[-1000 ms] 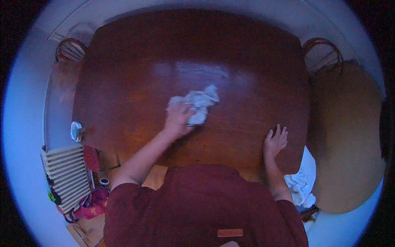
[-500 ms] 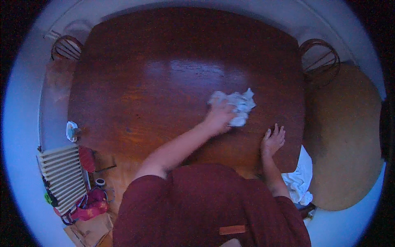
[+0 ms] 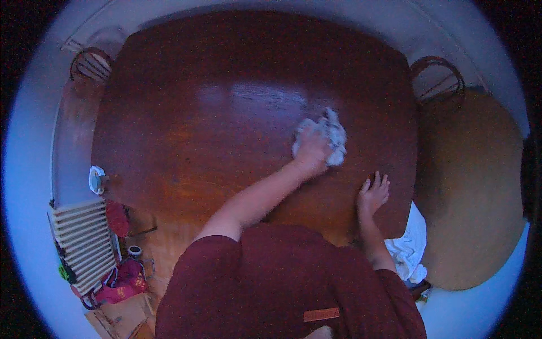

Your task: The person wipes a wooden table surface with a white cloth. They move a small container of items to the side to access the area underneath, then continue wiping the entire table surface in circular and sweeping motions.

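- Shoulders in a dark red shirt [image 3: 282, 282] fill the lower edge, nearest the camera; both bare forearms reach up from it onto the table.
- Right hand [image 3: 372, 195] lies palm down near the close edge of the broad dark brown polished wooden table [image 3: 186, 141]; its fingers are spread and flat on the wood, gripping nothing.
- Left hand [image 3: 311, 150] sits further in, its arm crossing over toward the right half of the tabletop; the hand presses down on a crumpled white cloth [image 3: 330, 135], fingers curled over the wad, though how tightly they clutch it cannot be told; the cloth bulges out beyond the knuckles on the far and right sides.
- Beyond the cloth, a pale sheen [image 3: 254, 96] of reflected light lies across the middle of the tabletop.
- At the table's near right edge, just beside the right forearm, a bundle of white fabric [image 3: 409, 243] hangs below the tabletop.
- On the floor at the lower left stand a white ribbed radiator [image 3: 79, 237] and a red bag [image 3: 124, 279]; what the bag holds is too small to tell.
- Farthest off, two round-backed wooden chairs stand at the far corners, one left [image 3: 90, 65], one right [image 3: 437, 79]; a tan oval rug [image 3: 480, 192] spreads to the right.
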A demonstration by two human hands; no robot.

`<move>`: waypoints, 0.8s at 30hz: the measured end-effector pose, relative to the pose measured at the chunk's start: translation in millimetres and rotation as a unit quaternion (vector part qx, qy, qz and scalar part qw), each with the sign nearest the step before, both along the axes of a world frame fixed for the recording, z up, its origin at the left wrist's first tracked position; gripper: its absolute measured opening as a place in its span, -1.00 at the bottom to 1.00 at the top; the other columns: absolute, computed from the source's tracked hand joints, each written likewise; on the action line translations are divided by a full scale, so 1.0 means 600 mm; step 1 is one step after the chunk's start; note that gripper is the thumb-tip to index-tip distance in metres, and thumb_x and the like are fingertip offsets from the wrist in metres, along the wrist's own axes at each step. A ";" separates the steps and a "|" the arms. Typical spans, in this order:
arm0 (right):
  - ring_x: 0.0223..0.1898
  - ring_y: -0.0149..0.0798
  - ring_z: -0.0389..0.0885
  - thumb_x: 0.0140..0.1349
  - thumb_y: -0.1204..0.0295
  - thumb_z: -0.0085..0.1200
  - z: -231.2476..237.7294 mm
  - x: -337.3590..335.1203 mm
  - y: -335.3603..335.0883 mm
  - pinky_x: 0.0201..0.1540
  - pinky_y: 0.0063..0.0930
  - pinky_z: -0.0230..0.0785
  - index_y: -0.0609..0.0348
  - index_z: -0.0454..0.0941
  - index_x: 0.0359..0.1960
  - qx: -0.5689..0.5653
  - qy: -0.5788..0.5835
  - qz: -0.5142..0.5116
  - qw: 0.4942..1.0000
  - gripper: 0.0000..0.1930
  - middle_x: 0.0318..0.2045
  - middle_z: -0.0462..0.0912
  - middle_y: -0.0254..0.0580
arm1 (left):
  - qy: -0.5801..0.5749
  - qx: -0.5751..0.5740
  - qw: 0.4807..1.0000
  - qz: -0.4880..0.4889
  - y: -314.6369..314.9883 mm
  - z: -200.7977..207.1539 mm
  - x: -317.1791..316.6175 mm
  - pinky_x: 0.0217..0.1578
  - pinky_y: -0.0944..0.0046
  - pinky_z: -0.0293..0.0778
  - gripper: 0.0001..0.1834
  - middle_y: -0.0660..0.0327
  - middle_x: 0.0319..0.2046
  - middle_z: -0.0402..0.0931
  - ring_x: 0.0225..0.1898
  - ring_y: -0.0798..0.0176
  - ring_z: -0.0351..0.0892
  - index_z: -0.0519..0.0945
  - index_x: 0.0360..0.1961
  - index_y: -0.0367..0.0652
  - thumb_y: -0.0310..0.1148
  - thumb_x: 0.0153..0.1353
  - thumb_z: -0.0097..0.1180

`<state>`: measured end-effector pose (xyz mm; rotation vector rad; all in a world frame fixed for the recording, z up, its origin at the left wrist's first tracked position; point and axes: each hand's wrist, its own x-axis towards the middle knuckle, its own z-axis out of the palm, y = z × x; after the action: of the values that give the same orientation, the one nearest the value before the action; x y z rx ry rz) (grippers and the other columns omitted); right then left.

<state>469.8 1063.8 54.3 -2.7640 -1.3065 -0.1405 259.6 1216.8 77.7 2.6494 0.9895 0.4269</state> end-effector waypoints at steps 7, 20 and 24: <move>0.29 -0.03 0.09 0.25 0.17 -0.14 -0.011 -0.010 -0.009 0.25 0.06 -0.08 -0.05 0.33 0.17 0.026 -0.056 0.014 0.998 -0.55 0.25 0.20 -0.09 | -0.062 -0.052 0.992 0.095 -0.006 0.006 -0.236 0.14 -0.22 0.07 -0.44 0.23 0.01 0.41 0.18 0.02 0.23 0.55 -0.14 0.08 -0.21 -0.31 0.35; 0.28 0.00 0.12 0.27 0.16 -0.15 -0.012 -0.002 -0.002 0.23 0.04 0.00 -0.06 0.30 0.19 -0.008 -0.045 0.016 0.999 -0.54 0.27 0.19 -0.10 | -0.032 0.056 0.995 0.077 -0.032 0.013 -0.158 0.05 -0.17 0.17 -0.55 0.19 -0.09 0.44 0.04 0.02 0.35 0.55 -0.26 0.04 -0.27 -0.32 0.32; 0.27 0.04 0.16 0.28 0.12 -0.18 -0.030 0.011 -0.015 0.18 0.16 0.03 -0.04 0.28 0.21 0.014 -0.069 0.032 0.997 -0.52 0.27 0.18 -0.07 | -0.082 0.121 0.977 0.158 -0.021 -0.006 -0.279 -0.01 -0.17 0.24 -0.53 0.20 -0.15 0.47 -0.03 0.00 0.41 0.53 -0.26 0.02 -0.24 -0.31 0.36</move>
<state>476.4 1054.9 36.4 -2.7291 -1.4097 -0.3469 92.4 1204.4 74.1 2.6086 1.3869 0.8729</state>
